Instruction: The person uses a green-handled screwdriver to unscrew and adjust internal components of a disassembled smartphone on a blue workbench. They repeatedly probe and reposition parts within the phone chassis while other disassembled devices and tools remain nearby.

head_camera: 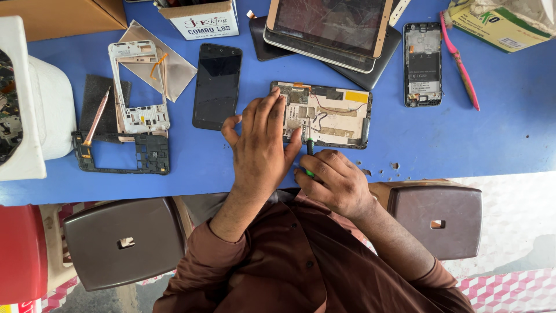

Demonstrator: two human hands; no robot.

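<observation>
Two hands work over one opened tablet on a blue table (475, 139).

Far left: white container (35, 110) at the table edge. Beside it a dark foam pad (95, 101) with a copper-coloured screwdriver (97, 116) lying across it, tip down toward a black phone frame (124, 155). Just above that frame, a white phone frame (139, 87) rests on a silvery sheet (176, 69). Next right, a black phone (217, 86) lies face up, apart from the frames.

Centre: left hand (260, 145) lies flat, fingers spread, pressing the left end of the opened tablet (327, 115); nothing gripped. The tablet lies back-off, boards, wires and yellow tape showing. Right hand (333, 179) is closed around a green-handled screwdriver (310, 152), tip touching the tablet's lower edge near the left thumb.

Judgement: step in hand is loosening or prying at the lower edge of the tablet's inside. Next move calls for a steady hold-down from the left hand and a light, square push on the tool; a slip could catch the thin wires.

Right: stacked tablets (330, 32) at the top, an opened phone (423, 64), a pink toothbrush (460, 64).
</observation>
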